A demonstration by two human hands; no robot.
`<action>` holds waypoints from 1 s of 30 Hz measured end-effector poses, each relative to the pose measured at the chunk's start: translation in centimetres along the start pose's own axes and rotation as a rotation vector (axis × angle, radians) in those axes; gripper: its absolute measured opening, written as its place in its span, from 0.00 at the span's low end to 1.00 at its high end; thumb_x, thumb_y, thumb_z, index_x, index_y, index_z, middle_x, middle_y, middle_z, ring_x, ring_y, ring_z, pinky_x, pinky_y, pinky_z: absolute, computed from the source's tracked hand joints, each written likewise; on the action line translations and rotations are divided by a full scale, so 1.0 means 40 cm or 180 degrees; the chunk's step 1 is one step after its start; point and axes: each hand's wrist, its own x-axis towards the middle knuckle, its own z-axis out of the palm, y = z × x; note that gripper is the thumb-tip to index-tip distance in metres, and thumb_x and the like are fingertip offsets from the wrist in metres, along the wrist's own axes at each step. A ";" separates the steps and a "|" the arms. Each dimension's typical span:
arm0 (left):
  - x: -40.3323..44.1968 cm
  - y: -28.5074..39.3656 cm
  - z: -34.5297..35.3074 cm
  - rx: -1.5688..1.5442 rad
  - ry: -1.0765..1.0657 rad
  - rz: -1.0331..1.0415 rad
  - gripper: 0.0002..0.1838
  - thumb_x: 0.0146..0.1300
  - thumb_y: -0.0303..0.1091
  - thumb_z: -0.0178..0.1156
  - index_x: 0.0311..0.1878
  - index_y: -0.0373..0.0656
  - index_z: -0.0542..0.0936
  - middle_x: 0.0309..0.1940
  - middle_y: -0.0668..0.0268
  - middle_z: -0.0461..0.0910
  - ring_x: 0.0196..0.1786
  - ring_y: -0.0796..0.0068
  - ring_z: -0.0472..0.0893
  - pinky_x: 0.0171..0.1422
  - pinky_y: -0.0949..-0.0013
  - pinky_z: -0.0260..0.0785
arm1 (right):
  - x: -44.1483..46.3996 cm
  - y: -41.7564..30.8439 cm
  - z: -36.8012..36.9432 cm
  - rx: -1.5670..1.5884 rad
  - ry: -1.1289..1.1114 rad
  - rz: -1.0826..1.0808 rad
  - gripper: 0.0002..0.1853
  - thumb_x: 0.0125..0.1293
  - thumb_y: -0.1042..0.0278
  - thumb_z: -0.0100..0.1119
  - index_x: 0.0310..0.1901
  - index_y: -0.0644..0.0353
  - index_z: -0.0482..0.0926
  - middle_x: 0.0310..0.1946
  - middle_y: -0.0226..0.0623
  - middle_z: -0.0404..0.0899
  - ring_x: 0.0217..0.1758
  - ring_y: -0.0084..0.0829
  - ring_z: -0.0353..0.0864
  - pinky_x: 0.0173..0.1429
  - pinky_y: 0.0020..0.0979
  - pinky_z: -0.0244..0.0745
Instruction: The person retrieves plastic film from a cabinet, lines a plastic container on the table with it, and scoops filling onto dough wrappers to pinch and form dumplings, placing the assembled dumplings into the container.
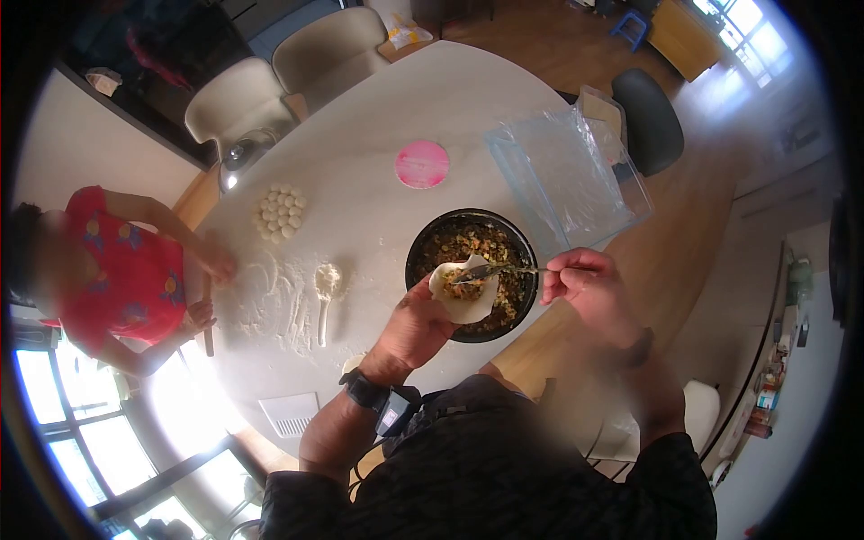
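My left hand (417, 326) holds a round, pale dough wrapper (471, 310) over the near left part of a dark pan (411, 261). Chopped filling (462, 290) lies on the wrapper. Pinched in my right hand (580, 277) is the handle of a metal spoon (522, 269), whose bowl end rests at the filling on the wrapper. More of the chopped mixture (477, 239) fills the pan below, partly hidden by the wrapper and my left hand.
A person in red (135, 270) holds a rolling pin (208, 315) at the left. Dough balls (280, 212), a flour scoop (326, 288), a pink disc (422, 165) and a plastic-covered tray (571, 175) lie on the table (360, 135). Chairs (328, 45) stand beyond.
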 end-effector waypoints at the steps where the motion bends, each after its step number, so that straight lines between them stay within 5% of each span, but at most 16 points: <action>1: -0.001 0.000 0.000 0.0020 -0.0037 0.0001 0.38 0.56 0.10 0.44 0.74 0.37 0.68 0.70 0.54 0.73 0.74 0.56 0.73 0.81 0.51 0.64 | 0.003 0.001 0.003 -0.0209 -0.0007 0.0033 0.09 0.73 0.79 0.58 0.51 0.69 0.82 0.40 0.44 0.85 0.40 0.37 0.87 0.49 0.40 0.86; 6: -0.007 0.004 0.008 0.0016 -0.0066 0.0041 0.38 0.57 0.09 0.43 0.74 0.38 0.68 0.70 0.55 0.74 0.74 0.57 0.73 0.80 0.51 0.65 | 0.002 0.005 -0.001 -0.0735 -0.0084 -0.0059 0.09 0.74 0.78 0.56 0.51 0.70 0.82 0.37 0.43 0.84 0.36 0.36 0.86 0.46 0.37 0.86; 9: -0.015 0.006 0.000 -0.0048 -0.0105 0.0096 0.36 0.59 0.10 0.44 0.74 0.38 0.68 0.70 0.56 0.74 0.74 0.56 0.73 0.80 0.50 0.65 | -0.015 -0.022 0.008 -0.0160 0.0269 -0.0312 0.09 0.73 0.76 0.58 0.51 0.70 0.81 0.34 0.42 0.84 0.34 0.34 0.85 0.44 0.36 0.85; 13: -0.015 0.001 -0.026 -0.0049 -0.0189 0.0156 0.35 0.61 0.12 0.48 0.74 0.39 0.67 0.70 0.56 0.74 0.73 0.55 0.73 0.79 0.48 0.65 | -0.046 0.019 -0.059 -0.1050 0.1207 0.0243 0.09 0.73 0.74 0.59 0.50 0.67 0.82 0.32 0.41 0.83 0.33 0.32 0.85 0.39 0.32 0.83; 16: -0.019 0.003 -0.024 -0.0089 -0.0283 0.0165 0.35 0.61 0.14 0.50 0.75 0.39 0.67 0.70 0.56 0.73 0.73 0.55 0.74 0.79 0.48 0.66 | -0.057 0.170 -0.110 -0.1745 0.1173 0.0370 0.09 0.72 0.72 0.61 0.51 0.65 0.82 0.36 0.42 0.83 0.36 0.30 0.85 0.38 0.29 0.82; 19: -0.020 0.007 -0.004 -0.0103 -0.0208 0.0116 0.39 0.54 0.16 0.53 0.75 0.38 0.67 0.70 0.55 0.73 0.74 0.54 0.72 0.80 0.49 0.63 | -0.066 0.267 -0.127 -0.2814 0.1021 -0.0987 0.12 0.67 0.71 0.68 0.51 0.62 0.83 0.41 0.41 0.82 0.40 0.32 0.85 0.40 0.29 0.80; 22: -0.021 0.011 0.009 -0.0130 -0.0234 0.0063 0.41 0.51 0.17 0.54 0.75 0.38 0.67 0.70 0.55 0.73 0.74 0.54 0.72 0.80 0.50 0.62 | -0.081 0.150 -0.061 -0.4608 0.1492 -0.2612 0.20 0.58 0.71 0.75 0.53 0.59 0.85 0.45 0.40 0.79 0.42 0.34 0.84 0.42 0.32 0.81; 25: -0.012 -0.005 0.016 -0.0229 -0.0382 -0.0099 0.42 0.50 0.18 0.55 0.75 0.39 0.67 0.70 0.55 0.73 0.74 0.54 0.72 0.80 0.50 0.63 | -0.103 0.101 0.062 -0.4282 0.0215 -0.2706 0.25 0.52 0.70 0.79 0.54 0.54 0.86 0.44 0.37 0.78 0.40 0.36 0.83 0.43 0.34 0.81; 30: -0.009 -0.021 0.044 -0.0051 -0.0759 -0.0239 0.36 0.61 0.22 0.59 0.75 0.41 0.67 0.69 0.58 0.75 0.72 0.59 0.74 0.78 0.52 0.65 | -0.047 0.061 0.129 -0.4254 -0.0363 -0.3142 0.22 0.50 0.71 0.80 0.49 0.50 0.88 0.40 0.28 0.77 0.37 0.29 0.81 0.38 0.32 0.79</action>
